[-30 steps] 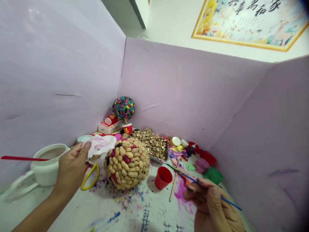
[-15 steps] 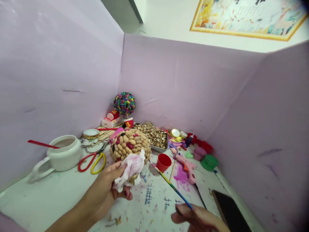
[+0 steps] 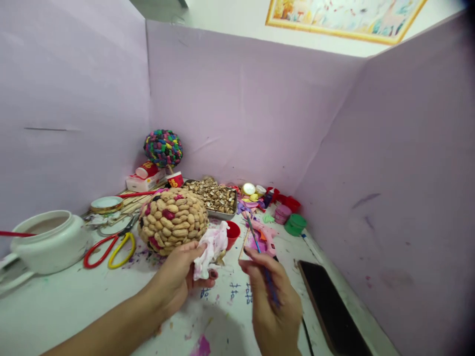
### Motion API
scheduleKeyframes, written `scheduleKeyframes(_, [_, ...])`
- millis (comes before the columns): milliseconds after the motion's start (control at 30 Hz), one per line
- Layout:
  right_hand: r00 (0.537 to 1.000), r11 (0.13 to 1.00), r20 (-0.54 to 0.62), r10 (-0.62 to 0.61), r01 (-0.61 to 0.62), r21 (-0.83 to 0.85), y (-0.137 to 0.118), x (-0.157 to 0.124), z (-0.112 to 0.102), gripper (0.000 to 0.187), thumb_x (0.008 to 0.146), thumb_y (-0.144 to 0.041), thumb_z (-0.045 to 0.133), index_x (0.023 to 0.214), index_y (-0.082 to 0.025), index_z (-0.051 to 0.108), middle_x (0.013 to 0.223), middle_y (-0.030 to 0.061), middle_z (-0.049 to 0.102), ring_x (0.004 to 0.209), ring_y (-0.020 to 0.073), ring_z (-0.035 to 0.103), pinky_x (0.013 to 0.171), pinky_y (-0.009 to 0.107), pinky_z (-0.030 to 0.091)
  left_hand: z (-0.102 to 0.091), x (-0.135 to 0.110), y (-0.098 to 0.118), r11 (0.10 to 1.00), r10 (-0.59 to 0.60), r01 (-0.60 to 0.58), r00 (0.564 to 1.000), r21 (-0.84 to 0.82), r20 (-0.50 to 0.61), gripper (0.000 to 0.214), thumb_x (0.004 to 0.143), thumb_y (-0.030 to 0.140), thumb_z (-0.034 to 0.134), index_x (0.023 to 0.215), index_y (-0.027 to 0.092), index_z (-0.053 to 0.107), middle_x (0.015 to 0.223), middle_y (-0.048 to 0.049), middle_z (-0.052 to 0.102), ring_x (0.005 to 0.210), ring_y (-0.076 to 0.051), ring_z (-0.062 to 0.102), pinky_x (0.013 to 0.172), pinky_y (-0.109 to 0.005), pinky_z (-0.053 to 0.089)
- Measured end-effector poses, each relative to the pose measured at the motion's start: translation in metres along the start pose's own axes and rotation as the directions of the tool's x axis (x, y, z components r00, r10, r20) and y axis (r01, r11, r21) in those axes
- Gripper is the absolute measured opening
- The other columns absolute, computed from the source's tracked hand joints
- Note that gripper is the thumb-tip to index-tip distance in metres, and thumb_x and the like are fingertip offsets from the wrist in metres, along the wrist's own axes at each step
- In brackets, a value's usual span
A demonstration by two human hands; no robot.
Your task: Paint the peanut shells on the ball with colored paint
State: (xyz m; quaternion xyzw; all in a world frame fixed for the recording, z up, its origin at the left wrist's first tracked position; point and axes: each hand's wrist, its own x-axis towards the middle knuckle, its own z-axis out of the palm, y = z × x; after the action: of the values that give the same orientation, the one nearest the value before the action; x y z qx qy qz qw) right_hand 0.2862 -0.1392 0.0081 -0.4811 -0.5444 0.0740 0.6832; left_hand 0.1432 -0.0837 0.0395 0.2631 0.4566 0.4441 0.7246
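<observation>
My left hand (image 3: 181,277) is closed around a crumpled, pink-stained tissue (image 3: 211,247), just in front of a ball covered in peanut shells (image 3: 172,221) that rests on the table. A few of its shells are painted red or black. My right hand (image 3: 272,301) grips a thin blue paintbrush (image 3: 260,252), with the tip pointing up and away, close to the tissue. A small red cup (image 3: 233,232) stands right behind the tissue.
A white pot (image 3: 50,241) with a red stick sits at left, red and yellow scissors (image 3: 107,248) beside it. Behind are a tray of shells (image 3: 213,196), a multicoloured ball (image 3: 163,148), paint pots (image 3: 293,222) and a pink glue gun (image 3: 265,237). A dark phone (image 3: 328,309) lies at right. Purple walls enclose the table.
My left hand brought the tissue from beside the peanut ball to in front of it. My right hand rose and moved the brush in toward the tissue. The view swung right.
</observation>
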Motion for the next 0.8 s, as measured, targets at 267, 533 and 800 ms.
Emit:
scheduleKeyframes(267, [0.991, 0.999, 0.134, 0.024, -0.020, -0.030, 0.010, 0.011, 0.013, 0.010, 0.078, -0.016, 0.064, 0.087, -0.020, 0.064, 0.075, 0.0010, 0.072, 0.061, 0.0143, 0.070, 0.057, 0.023, 0.059, 0.018, 0.004, -0.018, 0.990, 0.115, -0.105, 0.986, -0.092, 0.117, 0.020, 0.070, 0.022, 0.078, 0.080, 0.014, 0.064, 0.063, -0.0015, 0.066, 0.047, -0.012, 0.057, 0.041, -0.023, 0.049])
scheduleKeyframes(533, [0.997, 0.990, -0.068, -0.026, 0.017, -0.137, 0.008, 0.057, -0.015, 0.014, 0.079, -0.027, 0.071, 0.090, -0.020, 0.064, 0.094, 0.0064, 0.076, 0.082, 0.0176, 0.074, 0.070, 0.027, 0.061, 0.000, 0.023, -0.037, 1.000, 0.022, -0.022, 1.000, -0.019, -0.012, 0.023, 0.068, 0.026, 0.078, 0.062, 0.017, 0.058, 0.047, 0.0037, 0.054, 0.035, -0.009, 0.049, 0.032, -0.018, 0.035])
scheduleKeyframes(800, [0.984, 0.964, 0.164, -0.065, 0.104, -0.245, 0.048, 0.164, 0.063, 0.015, 0.076, -0.033, 0.066, 0.085, -0.021, 0.063, 0.080, 0.0037, 0.073, 0.071, 0.0190, 0.066, 0.072, 0.034, 0.052, -0.022, 0.032, -0.063, 0.997, -0.045, 0.040, 0.994, 0.060, 0.096, 0.040, 0.063, 0.049, 0.082, 0.065, 0.018, 0.056, 0.047, 0.0011, 0.059, 0.035, -0.012, 0.053, 0.031, -0.018, 0.033])
